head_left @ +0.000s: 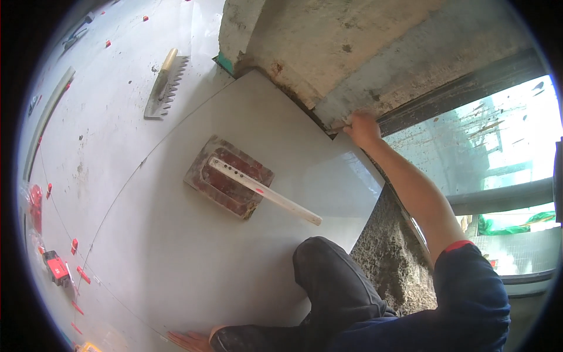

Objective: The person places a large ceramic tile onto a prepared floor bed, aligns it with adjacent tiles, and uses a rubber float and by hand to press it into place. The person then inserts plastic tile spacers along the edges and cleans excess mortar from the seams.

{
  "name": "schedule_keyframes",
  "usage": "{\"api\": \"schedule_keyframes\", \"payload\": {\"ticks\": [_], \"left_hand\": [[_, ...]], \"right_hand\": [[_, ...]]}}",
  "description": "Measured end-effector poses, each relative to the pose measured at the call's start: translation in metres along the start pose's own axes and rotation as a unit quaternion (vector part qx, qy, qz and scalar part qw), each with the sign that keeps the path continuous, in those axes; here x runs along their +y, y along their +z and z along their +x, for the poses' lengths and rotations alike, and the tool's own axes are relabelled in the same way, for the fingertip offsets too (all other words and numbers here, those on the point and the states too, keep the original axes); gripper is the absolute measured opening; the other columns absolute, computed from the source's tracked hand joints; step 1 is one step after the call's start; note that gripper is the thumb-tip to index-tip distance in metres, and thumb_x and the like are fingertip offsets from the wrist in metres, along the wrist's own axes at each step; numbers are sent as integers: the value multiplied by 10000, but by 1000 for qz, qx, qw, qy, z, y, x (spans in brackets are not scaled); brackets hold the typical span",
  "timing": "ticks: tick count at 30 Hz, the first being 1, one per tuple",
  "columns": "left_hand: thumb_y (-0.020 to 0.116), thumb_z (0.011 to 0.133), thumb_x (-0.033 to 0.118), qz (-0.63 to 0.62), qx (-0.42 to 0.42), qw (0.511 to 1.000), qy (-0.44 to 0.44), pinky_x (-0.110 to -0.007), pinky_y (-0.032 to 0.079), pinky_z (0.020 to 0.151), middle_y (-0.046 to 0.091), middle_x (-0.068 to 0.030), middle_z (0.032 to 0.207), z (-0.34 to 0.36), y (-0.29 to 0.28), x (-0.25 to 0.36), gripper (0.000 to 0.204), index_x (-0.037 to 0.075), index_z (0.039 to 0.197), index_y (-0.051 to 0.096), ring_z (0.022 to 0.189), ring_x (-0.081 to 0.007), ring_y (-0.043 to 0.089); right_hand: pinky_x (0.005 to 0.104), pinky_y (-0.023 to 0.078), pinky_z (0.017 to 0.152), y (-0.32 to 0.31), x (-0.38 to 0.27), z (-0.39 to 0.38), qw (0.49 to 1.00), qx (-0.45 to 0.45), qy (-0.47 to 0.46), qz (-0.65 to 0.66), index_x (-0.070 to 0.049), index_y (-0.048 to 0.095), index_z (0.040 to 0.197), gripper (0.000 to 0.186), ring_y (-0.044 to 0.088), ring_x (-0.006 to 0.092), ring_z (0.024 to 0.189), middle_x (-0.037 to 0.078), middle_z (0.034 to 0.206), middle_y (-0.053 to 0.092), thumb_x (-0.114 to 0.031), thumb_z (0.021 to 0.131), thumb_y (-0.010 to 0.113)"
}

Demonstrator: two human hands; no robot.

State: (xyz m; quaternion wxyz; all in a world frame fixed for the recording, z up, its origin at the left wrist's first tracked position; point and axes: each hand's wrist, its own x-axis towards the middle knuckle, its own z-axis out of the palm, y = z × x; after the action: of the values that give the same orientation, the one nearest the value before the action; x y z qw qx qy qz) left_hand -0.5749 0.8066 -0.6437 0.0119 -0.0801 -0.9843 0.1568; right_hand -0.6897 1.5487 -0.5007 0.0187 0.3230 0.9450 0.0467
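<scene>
My right hand [363, 130] reaches to the far right edge of a large grey floor tile [234, 258], where it meets the rough wall base. Its fingers are closed near a thin, light-coloured piece at the tile's corner; what they hold is partly hidden. Down at the lower left, my left hand [189, 340] lies flat on the tile surface with its fingers stretched out. Between the hands, on the tile, rests a rectangular reddish-brown block [231, 190] with a long white handle [281, 202] reaching toward my knee.
A notched trowel [159, 97] lies farther left on neighbouring tiles. Red tile wedges [83, 274], a red-and-black device [57, 268] and a long bar [44, 126] are at the left. Rough bare mortar [393, 252] borders the tile at right, beside a window [469, 158].
</scene>
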Motion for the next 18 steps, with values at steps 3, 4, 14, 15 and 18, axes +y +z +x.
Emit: {"api": "schedule_keyframes", "payload": {"ticks": [3, 4, 14, 15, 18], "left_hand": [[366, 980, 239, -217, -28, 964, -153, -506, 143, 1148, 189, -325, 1473, 9, -15, 10, 569, -106, 1412, 232, 1382, -451, 169], [366, 980, 239, -217, -33, 963, -155, -506, 143, 1148, 189, -325, 1473, 6, -10, 9, 569, -106, 1412, 232, 1382, -451, 169], [401, 974, 253, -187, -77, 966, -160, -483, 126, 1155, 151, -292, 1500, 9, 4, 7, 611, -83, 1437, 186, 1404, -416, 125], [405, 972, 247, -222, -85, 952, -191, -479, 114, 1158, 138, -291, 1504, 12, 1, 9, 616, -86, 1437, 178, 1407, -415, 112], [405, 972, 248, -173, -102, 964, -174, -474, 106, 1160, 113, -282, 1513, 0, 23, -3, 624, -79, 1444, 161, 1407, -417, 104]], "right_hand": [[440, 515, 750, 11, -13, 0, 989, -92, 1, -116, -21, 615, 1054, 352, 635, 350, 892, 191, 957, 650, -276, 818, 674], [441, 512, 762, 19, -12, -2, 989, -92, -9, -117, -30, 629, 1051, 340, 632, 349, 907, 186, 952, 652, -283, 826, 664], [463, 499, 729, 46, -1, -10, 999, 16, 24, -22, -43, 651, 938, 261, 631, 383, 855, 204, 875, 647, -277, 823, 654], [463, 499, 729, 47, -6, -8, 999, 16, 23, -20, -43, 651, 938, 261, 631, 383, 855, 204, 875, 647, -277, 823, 654], [461, 497, 708, 44, -12, -8, 999, 42, 6, 6, -18, 630, 903, 261, 631, 392, 821, 216, 848, 639, -267, 826, 655]]}}
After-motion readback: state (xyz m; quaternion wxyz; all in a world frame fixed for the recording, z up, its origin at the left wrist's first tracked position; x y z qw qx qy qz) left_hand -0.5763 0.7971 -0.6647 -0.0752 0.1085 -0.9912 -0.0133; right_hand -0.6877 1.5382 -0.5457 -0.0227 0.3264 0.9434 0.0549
